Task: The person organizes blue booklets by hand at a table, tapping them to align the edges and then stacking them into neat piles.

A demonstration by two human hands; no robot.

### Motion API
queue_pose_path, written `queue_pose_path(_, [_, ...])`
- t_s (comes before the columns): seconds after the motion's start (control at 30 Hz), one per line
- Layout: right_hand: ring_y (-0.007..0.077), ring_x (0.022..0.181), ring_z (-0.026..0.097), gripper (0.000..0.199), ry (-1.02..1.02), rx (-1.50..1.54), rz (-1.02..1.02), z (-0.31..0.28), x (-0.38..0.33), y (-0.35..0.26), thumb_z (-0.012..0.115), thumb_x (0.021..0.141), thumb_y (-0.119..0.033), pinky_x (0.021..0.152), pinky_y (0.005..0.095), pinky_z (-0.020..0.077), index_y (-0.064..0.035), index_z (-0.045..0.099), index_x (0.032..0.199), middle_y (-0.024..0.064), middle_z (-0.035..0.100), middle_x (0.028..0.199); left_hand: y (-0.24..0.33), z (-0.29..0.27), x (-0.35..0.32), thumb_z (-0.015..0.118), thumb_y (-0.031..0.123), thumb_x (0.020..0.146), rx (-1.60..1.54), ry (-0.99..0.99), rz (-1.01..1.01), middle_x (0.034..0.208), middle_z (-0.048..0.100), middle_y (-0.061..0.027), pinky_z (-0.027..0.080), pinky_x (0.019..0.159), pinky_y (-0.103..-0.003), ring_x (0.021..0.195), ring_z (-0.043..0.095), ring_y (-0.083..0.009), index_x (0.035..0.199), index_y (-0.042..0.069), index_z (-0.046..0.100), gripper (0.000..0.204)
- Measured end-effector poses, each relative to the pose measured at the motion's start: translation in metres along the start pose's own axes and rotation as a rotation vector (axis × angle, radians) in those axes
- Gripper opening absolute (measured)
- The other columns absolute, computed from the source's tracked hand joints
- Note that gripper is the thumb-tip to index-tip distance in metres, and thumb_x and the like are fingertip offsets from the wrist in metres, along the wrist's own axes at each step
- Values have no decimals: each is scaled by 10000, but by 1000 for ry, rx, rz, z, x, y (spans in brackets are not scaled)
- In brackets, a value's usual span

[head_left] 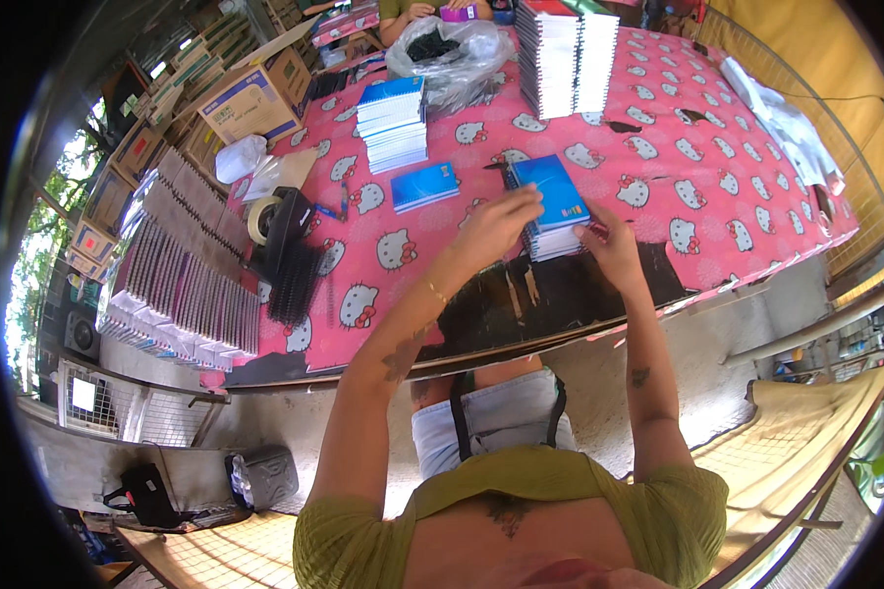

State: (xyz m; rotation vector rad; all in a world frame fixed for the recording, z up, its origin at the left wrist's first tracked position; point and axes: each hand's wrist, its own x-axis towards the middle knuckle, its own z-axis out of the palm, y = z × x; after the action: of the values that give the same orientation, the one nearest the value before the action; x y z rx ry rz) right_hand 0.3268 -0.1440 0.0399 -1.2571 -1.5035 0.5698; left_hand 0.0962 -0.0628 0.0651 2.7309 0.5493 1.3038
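left hand: the left hand (496, 224) lies on the near left edge of the top blue notebook (550, 191), fingers curled over the cover and pinching its spiral side.
right hand: the right hand (609, 243) grips the small stack of notebooks (552, 240) under that cover at its near right corner, fingers pressed against the stack.
where the notebooks are: the stack sits on the tabletop (658, 128), on a pink cloth with cat faces, just beyond a dark bare patch at the near edge.
just to the left: a single blue notebook (424, 186) lies flat, apart from the hands.
further back: a taller pile of blue notebooks (393, 123) stands beyond it, and two high white stacks (565, 54) near the far edge.
far left: a tape dispenser (277, 221) sits beside black spiral bindings (295, 285); a clear plastic bag (447, 49) lies further back.
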Motion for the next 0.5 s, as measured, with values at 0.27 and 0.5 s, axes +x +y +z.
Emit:
queue_pose_path(0.27, [251,1033,647,499,71,-31,1,0,-6,-16,745,844,-113,902,348,493,40,578,1288,190,661,1133,3,-4,-7,629,-36,825,-74,9,-52,1162,670,-126,559,877,-401,1150,628,-302,1037,34,664,226])
queue_pose_path(0.5, [303,1128,586,356,325,30,-247,-12,-39,-79,693,874,-115,988,393,435,14,627,1198,185,627,1205,-120,-76,-86,620,16,843,406,-107,-400,1081,682,-178,562,790,-436,912,671,-372,1093,39,667,255])
